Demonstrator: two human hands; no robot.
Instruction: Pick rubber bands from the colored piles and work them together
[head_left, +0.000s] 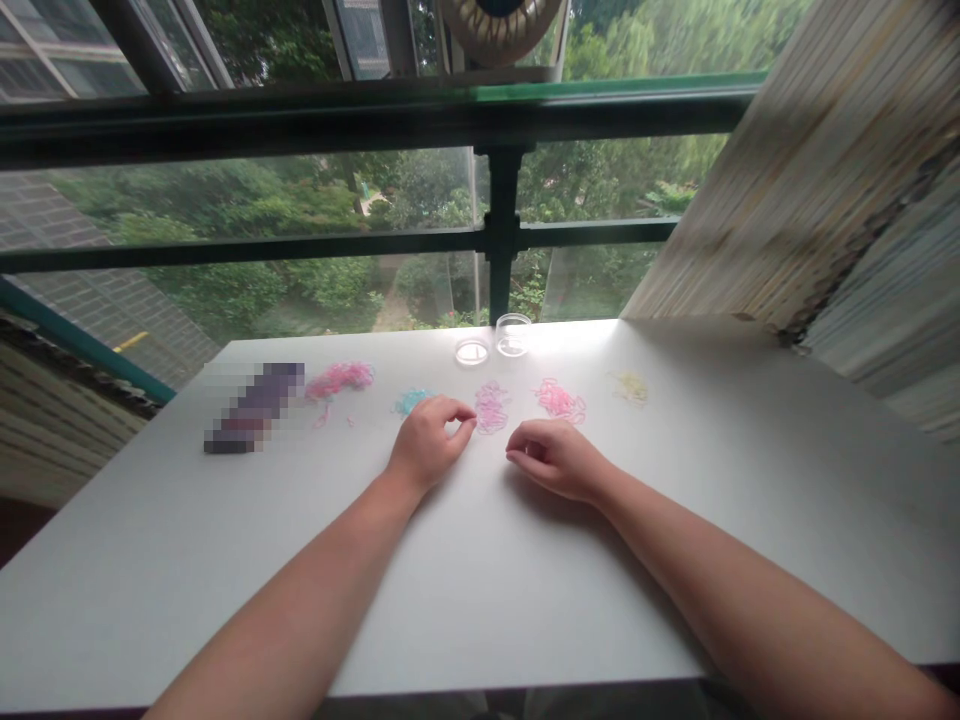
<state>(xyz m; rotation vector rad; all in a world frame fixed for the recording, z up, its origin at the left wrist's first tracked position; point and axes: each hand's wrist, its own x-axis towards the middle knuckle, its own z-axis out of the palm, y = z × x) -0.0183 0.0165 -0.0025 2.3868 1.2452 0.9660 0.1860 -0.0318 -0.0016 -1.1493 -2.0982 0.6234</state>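
Observation:
My left hand (433,437) is over the white table (450,600), thumb and forefinger pinched at the left edge of a purple pile of small bands (492,407); what they hold, if anything, is too small to make out. My right hand (553,457) is closed just below a pink-red pile (559,399), its fingertips pressed together, and any item between them is hidden. Behind my left hand lies a turquoise pile (414,401). A yellow pile (631,387) lies farther right, and a mixed pink and purple pile (341,379) is at the left.
A clear round container (514,336) and a shallow clear round piece (472,352) stand at the table's back edge. A pixelated dark object (256,408) lies at the left. Beyond the table are a green railing (502,240), windows and a curtain (757,170) on the right.

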